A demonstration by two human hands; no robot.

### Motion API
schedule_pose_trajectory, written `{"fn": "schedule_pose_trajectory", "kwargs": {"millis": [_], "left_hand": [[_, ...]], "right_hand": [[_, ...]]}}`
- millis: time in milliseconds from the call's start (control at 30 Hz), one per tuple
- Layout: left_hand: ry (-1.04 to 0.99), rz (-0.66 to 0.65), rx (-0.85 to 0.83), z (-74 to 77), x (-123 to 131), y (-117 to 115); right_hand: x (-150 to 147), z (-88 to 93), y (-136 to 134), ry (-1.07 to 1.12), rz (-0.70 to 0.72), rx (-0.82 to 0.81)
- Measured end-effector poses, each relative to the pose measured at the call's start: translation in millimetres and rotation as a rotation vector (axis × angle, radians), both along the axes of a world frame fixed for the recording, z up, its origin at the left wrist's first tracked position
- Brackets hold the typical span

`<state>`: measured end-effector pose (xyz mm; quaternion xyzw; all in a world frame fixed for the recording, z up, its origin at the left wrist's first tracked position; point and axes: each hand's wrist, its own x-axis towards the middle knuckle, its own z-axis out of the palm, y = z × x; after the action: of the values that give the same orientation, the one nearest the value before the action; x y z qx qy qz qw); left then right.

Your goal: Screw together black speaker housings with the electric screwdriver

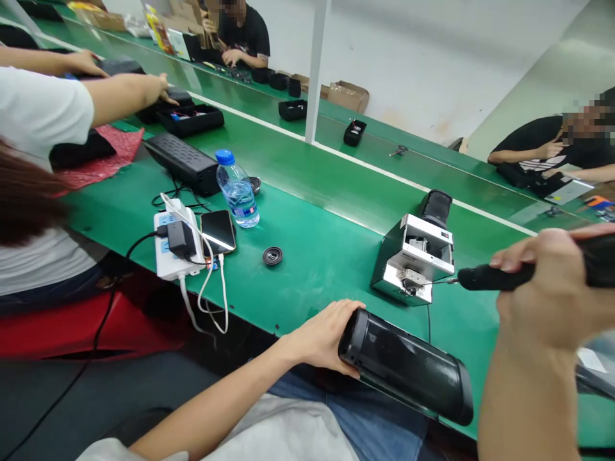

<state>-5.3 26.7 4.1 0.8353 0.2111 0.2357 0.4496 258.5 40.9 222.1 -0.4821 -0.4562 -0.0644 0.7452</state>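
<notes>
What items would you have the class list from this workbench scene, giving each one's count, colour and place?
green workbench: one, green, running across the view
cylindrical speaker: one, black, held at the bench's near edge
metal fixture: one, silver, on the bench at right
electric screwdriver: one, black, held at right, tip toward the fixture
water bottle: one, clear with blue cap, mid-bench
power strip: one, white, bench at left
smartphone: one, black, beside the power strip
round disc: one, black, mid-bench
bar speaker: one, black, behind the power strip
co-workers: three, white or black shirts, along the benches
left hand: one, around the cylindrical speaker
right hand: one, around the electric screwdriver
</notes>
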Motion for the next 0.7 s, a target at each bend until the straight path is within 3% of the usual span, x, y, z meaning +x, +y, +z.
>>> {"fn": "schedule_pose_trajectory", "kwargs": {"millis": [133, 300, 500, 700], "left_hand": [[-0.004, 0.007, 0.010, -2.3, -0.3, -0.8], [-0.004, 0.011, 0.008, -1.1, -0.6, -1.2], [0.019, 0.006, 0.001, 0.9, -1.4, -0.7], [0.019, 0.018, 0.007, 2.0, -3.3, -0.4]], "right_hand": [[1.0, -7.9, 12.4, -0.055, 0.051, 0.002], [-4.1, -8.9, 4.5, -0.002, 0.047, -0.087], [5.2, -6.2, 2.6, -0.003, 0.011, 0.097], [11.1, -12.5, 13.0, -0.039, 0.034, 0.106]]}}
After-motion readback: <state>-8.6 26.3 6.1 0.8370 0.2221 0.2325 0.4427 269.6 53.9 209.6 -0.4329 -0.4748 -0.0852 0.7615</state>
